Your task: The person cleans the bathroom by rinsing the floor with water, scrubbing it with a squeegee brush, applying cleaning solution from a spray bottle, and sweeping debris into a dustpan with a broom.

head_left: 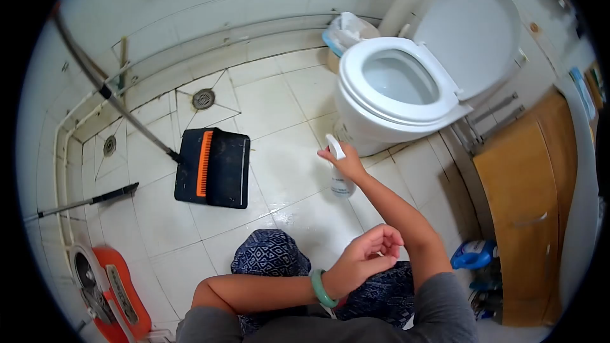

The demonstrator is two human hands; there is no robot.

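Observation:
My right hand (346, 161) is closed around the neck of a white spray bottle (341, 184), just below its white trigger head. The bottle is upright, low over the tiles in front of the toilet (362, 117); whether its base touches the floor I cannot tell. My left hand (368, 257), with a green bangle (322, 289) at the wrist, hangs over my patterned trousers (270, 254). Its palm is turned up and its fingers are loosely curled, with nothing visible in them. The toilet's lid (470, 38) is raised and its seat is down.
A black dustpan (229, 168) with an orange comb edge lies on the floor to the left. Beyond are two floor drains, a squeegee (114, 194) and an orange mop bucket (127, 298). A lined bin (349, 28) stands behind the toilet; a wooden cabinet (518, 209) and blue bottle (473, 254) are right.

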